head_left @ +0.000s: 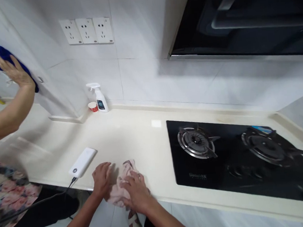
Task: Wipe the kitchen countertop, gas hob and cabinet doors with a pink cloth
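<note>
White tiles (144, 79) back a cream counter (140, 135) holding hob (210, 173) and pink cloth (117, 194).

Right hand (136, 192) on pink cloth (117, 195), left hand (102, 178) beside it; white device (82, 162) on counter (143, 141).

Both bare forearms (79, 215) angle forward; the left hand (102, 179) curves inward, the right hand (137, 192) lies palm down, fingers bent.

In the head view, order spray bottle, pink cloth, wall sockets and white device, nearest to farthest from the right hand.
1. Pink cloth, under the right hand
2. White device, to the left
3. Spray bottle, by the wall
4. Wall sockets, higher up
</note>
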